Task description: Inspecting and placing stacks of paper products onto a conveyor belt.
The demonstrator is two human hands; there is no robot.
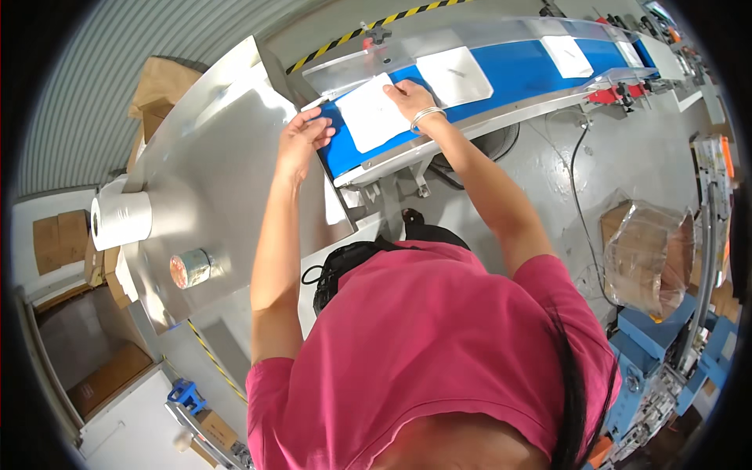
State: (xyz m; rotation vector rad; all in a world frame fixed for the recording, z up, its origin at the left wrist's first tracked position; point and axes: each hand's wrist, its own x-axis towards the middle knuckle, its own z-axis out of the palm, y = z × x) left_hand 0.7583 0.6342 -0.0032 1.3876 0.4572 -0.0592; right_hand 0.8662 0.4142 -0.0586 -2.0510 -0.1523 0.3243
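Observation:
On the near end of the blue conveyor belt [517, 84] lies a flat white packet [372, 117], set at a slight slant. My right hand [413, 103], with a bangle on its wrist, grips that packet at its right edge near the top corner. Just left of the belt's end, my left hand [304, 142] is half curled with its fingers apart and nothing in it. A second white packet [453, 77] rests on the belt right beyond my right hand. Farther along the belt sits another white packet [566, 57].
A steel table [227, 164] adjoins the belt on the left, bearing a white roll [121, 217] and a round tin [190, 269]. A clear guard [352, 74] runs along the belt's far side. A plastic-wrapped carton [648, 254] and blue machinery [642, 345] stand at right.

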